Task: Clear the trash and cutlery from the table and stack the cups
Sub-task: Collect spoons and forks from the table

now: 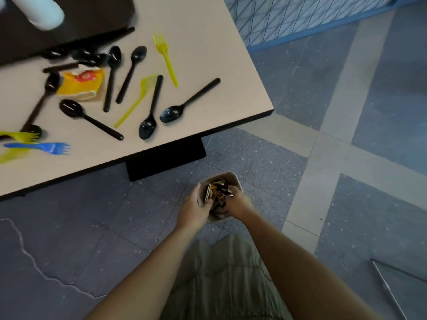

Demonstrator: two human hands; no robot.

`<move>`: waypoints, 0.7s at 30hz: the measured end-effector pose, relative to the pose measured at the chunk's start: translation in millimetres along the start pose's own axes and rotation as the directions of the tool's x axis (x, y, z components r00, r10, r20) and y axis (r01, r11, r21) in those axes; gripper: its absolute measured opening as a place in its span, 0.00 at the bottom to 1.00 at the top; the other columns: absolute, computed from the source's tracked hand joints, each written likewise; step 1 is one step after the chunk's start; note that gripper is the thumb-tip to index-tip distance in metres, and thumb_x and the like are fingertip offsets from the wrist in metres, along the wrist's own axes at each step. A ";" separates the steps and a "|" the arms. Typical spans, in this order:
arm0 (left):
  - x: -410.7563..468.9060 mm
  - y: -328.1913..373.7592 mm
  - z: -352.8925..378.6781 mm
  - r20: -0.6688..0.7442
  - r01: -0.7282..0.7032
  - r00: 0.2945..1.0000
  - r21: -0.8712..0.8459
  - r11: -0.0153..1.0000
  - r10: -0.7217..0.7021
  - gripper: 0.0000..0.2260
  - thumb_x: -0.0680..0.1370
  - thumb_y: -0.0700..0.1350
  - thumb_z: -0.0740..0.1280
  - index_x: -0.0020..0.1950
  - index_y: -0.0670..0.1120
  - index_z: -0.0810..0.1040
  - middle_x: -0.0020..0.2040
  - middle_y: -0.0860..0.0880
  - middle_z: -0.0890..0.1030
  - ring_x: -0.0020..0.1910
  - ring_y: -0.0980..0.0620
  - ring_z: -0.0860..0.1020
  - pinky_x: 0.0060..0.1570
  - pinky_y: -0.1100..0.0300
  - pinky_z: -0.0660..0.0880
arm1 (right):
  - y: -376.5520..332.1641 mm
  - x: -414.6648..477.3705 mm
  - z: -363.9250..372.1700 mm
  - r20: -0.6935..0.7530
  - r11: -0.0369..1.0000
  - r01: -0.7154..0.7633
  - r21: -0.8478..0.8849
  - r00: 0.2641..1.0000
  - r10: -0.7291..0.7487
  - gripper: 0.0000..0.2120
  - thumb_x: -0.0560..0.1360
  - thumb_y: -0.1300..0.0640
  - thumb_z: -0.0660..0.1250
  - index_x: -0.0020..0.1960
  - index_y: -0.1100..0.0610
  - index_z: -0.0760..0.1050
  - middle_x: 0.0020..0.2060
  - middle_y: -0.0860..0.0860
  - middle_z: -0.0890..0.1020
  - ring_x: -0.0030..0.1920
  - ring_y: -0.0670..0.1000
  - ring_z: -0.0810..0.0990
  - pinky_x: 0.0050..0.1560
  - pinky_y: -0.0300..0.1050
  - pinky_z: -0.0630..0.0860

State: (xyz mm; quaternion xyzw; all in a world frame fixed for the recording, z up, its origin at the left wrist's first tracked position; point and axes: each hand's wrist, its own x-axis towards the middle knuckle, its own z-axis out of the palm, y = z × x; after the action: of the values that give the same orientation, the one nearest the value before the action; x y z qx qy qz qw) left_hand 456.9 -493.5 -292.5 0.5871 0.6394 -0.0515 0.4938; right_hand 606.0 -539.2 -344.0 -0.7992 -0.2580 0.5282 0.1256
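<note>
Below the table's edge, a brown paper container (231, 175) sits low over the floor with crumpled trash (218, 192) inside. My left hand (194, 207) grips its left wall, thumb inside the rim. My right hand (238, 203) reaches in from the right, fingers curled on the trash. On the beige table (208, 42) lie several black spoons (172, 112), yellow forks (165, 55), a blue fork (46, 147) and a yellow wrapper (80, 85). A white cup (44, 12) lies at the top left on a dark tray (92, 17).
The table's black foot (166, 160) stands just behind the container. A blue wire fence (300, 17) runs along the far right. A metal frame leg (388, 289) crosses the floor at the bottom right. My olive clothing (221, 280) fills the bottom centre.
</note>
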 end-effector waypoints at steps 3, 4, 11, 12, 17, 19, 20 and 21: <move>-46.7 29.2 -30.2 -0.002 -0.021 1.000 -0.055 0.998 0.021 0.30 0.83 0.52 0.69 0.83 0.57 0.61 0.77 0.47 0.71 0.74 0.46 0.72 0.69 0.52 0.72 | -27.9 -45.4 -17.8 -0.020 0.995 0.087 -0.043 0.996 -0.088 0.22 0.84 0.56 0.56 0.78 0.53 0.64 0.67 0.58 0.78 0.63 0.59 0.78 0.64 0.52 0.75; -62.1 39.3 -40.5 -0.007 -0.028 1.000 -0.084 0.996 0.027 0.29 0.83 0.52 0.69 0.82 0.57 0.62 0.77 0.48 0.71 0.74 0.47 0.72 0.69 0.52 0.72 | -37.5 -60.5 -24.1 -0.027 0.992 0.114 -0.044 0.993 -0.116 0.21 0.85 0.56 0.56 0.77 0.54 0.65 0.66 0.58 0.78 0.62 0.59 0.79 0.63 0.52 0.76; -156.2 99.7 -115.4 -0.097 -0.104 0.992 -0.229 0.968 0.084 0.25 0.83 0.50 0.68 0.79 0.59 0.67 0.70 0.53 0.77 0.63 0.56 0.76 0.59 0.60 0.71 | -107.1 -157.1 -62.8 -0.119 0.956 0.266 0.120 0.960 -0.252 0.15 0.82 0.57 0.59 0.68 0.53 0.74 0.58 0.52 0.80 0.57 0.53 0.80 0.57 0.45 0.74; -165.4 106.5 -126.5 -0.121 -0.119 0.988 -0.236 0.964 0.093 0.24 0.83 0.51 0.68 0.79 0.60 0.67 0.69 0.55 0.77 0.63 0.57 0.76 0.59 0.59 0.71 | -118.4 -168.1 -68.4 -0.132 0.943 0.310 0.120 0.947 -0.294 0.15 0.82 0.58 0.59 0.68 0.54 0.74 0.58 0.52 0.79 0.57 0.51 0.78 0.57 0.42 0.72; -197.1 131.6 -179.7 -0.237 -0.179 0.966 -0.343 0.922 0.099 0.22 0.82 0.52 0.69 0.76 0.61 0.70 0.65 0.56 0.79 0.59 0.57 0.80 0.65 0.48 0.78 | -181.3 -198.8 -100.5 -0.223 0.876 0.480 0.047 0.860 -0.460 0.16 0.81 0.64 0.59 0.67 0.57 0.74 0.61 0.54 0.75 0.60 0.53 0.77 0.58 0.39 0.70; -203.2 136.7 -199.3 -0.267 -0.203 0.958 -0.389 0.899 0.101 0.21 0.82 0.51 0.69 0.74 0.62 0.71 0.63 0.57 0.80 0.57 0.56 0.81 0.64 0.46 0.79 | -204.9 -198.2 -112.2 -0.214 0.873 0.488 -0.020 0.850 -0.481 0.20 0.81 0.65 0.58 0.71 0.56 0.72 0.65 0.55 0.72 0.61 0.55 0.77 0.58 0.40 0.70; -205.1 138.7 -209.2 -0.279 -0.213 0.955 -0.406 0.889 0.101 0.20 0.82 0.50 0.69 0.73 0.63 0.72 0.63 0.57 0.80 0.58 0.56 0.81 0.63 0.46 0.79 | -215.7 -195.8 -117.3 -0.203 0.874 0.483 -0.057 0.851 -0.484 0.22 0.80 0.66 0.58 0.73 0.56 0.70 0.67 0.55 0.71 0.62 0.57 0.76 0.60 0.43 0.71; -205.6 139.6 -219.1 -0.286 -0.218 0.953 -0.418 0.882 0.100 0.20 0.82 0.50 0.69 0.73 0.63 0.72 0.63 0.58 0.80 0.59 0.55 0.82 0.64 0.45 0.79 | -225.1 -191.4 -120.8 -0.193 0.874 0.476 -0.094 0.853 -0.485 0.25 0.80 0.67 0.57 0.75 0.55 0.68 0.69 0.56 0.69 0.63 0.59 0.76 0.64 0.46 0.73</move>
State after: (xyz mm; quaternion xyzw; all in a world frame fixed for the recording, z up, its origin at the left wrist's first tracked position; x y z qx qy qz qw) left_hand 407.3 -453.3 32.6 0.5113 0.6416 0.2133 0.5305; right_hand 593.7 -446.9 -38.6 -0.7632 -0.4459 0.3869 0.2627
